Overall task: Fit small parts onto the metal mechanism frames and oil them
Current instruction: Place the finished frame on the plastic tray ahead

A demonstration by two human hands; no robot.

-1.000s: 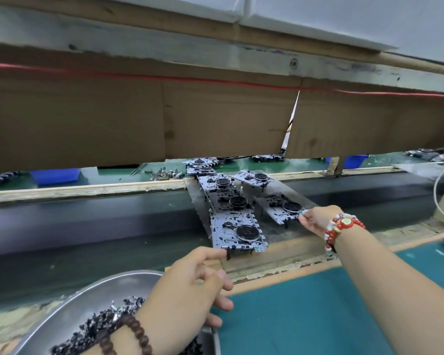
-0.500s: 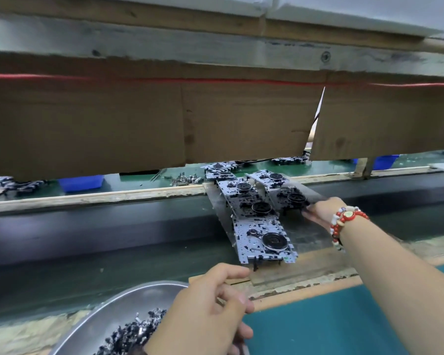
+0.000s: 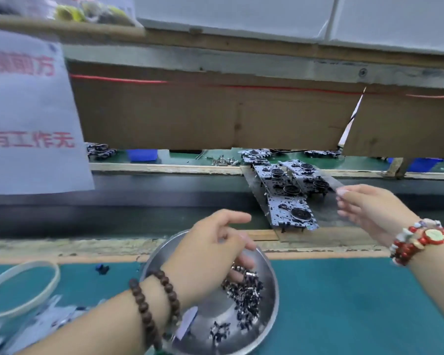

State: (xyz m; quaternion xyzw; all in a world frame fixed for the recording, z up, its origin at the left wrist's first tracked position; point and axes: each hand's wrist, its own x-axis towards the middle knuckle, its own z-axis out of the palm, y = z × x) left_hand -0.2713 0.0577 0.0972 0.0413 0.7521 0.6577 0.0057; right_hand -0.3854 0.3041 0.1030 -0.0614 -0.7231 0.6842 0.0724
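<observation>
My left hand (image 3: 210, 254) hung over the round steel bowl (image 3: 271, 311), fingers loosely curled and dipping toward the heap of small parts (image 3: 244, 295); whether a part sat between my fingertips I could not tell, for they were blurred. Two strands of dark brown wooden beads (image 3: 151, 303) circled that wrist. The bowl was shiny and shallow, and its parts were tiny dark and silvery bits, too many and too small to count, lying mostly on its right side, with a smaller scatter toward the near rim.

My right hand (image 3: 369, 208) was out over the far edge of the bench, fingers straight and relaxed, holding nothing, its fingertips just beside the nearest right-hand frame. A bracelet of red and white beads with one gold disc (image 3: 420, 239) sat on that wrist.

The metal frames (image 3: 290, 213) lay on a sloping grey metal sheet (image 3: 251, 185) across the dark belt (image 3: 139, 198): flat, perforated plates, each carrying a round black wheel. I counted about six overlapping in two rows, though the far ones ran together.

The bench top was a smooth teal mat (image 3: 344, 303). On its left lay one pale translucent ring (image 3: 46, 290). A brown cardboard sheet (image 3: 203, 114) hung above, and one white paper notice with red characters (image 3: 28, 111) hung at the left.
</observation>
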